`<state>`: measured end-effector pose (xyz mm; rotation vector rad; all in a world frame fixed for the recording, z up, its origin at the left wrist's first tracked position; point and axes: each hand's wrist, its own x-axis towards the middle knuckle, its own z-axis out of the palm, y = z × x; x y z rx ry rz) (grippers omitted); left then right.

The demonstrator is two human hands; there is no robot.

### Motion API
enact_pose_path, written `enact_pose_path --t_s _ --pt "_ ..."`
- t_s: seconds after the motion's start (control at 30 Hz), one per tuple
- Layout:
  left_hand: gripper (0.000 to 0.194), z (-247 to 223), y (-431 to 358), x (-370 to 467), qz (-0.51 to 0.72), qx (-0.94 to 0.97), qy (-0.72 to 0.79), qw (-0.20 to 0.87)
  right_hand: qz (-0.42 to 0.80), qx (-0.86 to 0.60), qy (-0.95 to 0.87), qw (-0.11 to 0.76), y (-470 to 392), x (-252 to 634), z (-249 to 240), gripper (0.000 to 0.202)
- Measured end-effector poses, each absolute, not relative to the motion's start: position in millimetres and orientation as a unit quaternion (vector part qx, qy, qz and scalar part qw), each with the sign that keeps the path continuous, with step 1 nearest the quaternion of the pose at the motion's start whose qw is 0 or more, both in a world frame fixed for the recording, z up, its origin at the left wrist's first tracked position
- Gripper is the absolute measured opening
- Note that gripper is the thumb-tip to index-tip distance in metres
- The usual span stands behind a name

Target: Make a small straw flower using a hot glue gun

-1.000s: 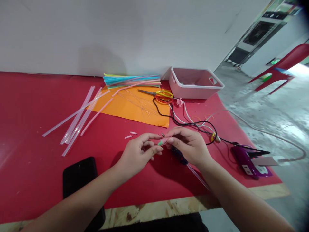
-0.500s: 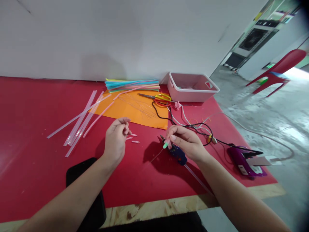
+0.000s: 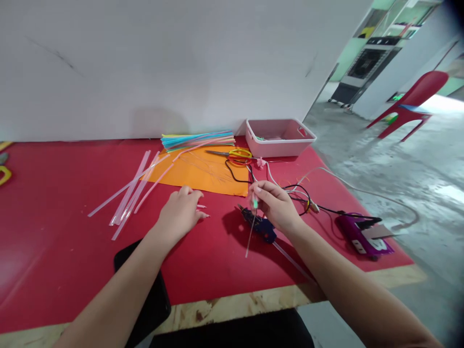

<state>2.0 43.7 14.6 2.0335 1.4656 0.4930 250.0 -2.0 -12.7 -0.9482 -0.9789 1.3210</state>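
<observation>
My right hand [image 3: 275, 205] pinches a small pink-and-green flower piece [image 3: 255, 203], its thin wire stem hanging down and its top partly hidden by my fingers. Below that hand a dark blue glue gun [image 3: 259, 226] lies on the red table covering [image 3: 203, 261], with a clear glue stick [image 3: 293, 261] out of its back. My left hand [image 3: 181, 210] is low over the table, thumb and fingers apart around several short pink pieces [image 3: 201, 206]. Whether a fingertip touches them I cannot tell.
Behind are an orange sheet [image 3: 170, 176], scissors [image 3: 235, 153], colored pipe cleaners [image 3: 195, 139], a pink flower [image 3: 260, 163] and a pink bin [image 3: 279, 147]. Clear pinkish strips [image 3: 132, 193] lie left, a black phone [image 3: 154, 299] near my left forearm, cables and a purple power strip [image 3: 362, 237] right.
My left hand has opened from a curled pose and lowered to the short pink pieces. In my right hand the flower piece has turned, its wire now pointing more steeply down. The view has shifted left.
</observation>
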Motion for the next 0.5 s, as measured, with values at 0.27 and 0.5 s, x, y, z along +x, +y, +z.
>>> enact_pose_path --t_s 0.27,0.5 --pt "0.028 -2.0 52.5 2.7 0.028 0.792 0.534 0.296 0.597 -0.404 -0.363 0.591 -0.3 243.7 -8.4 0.035" --pt "0.019 -2.7 42.1 6.9 0.121 0.739 0.539 0.386 0.614 -0.405 -0.351 0.580 0.6 239.7 -13.4 0.040"
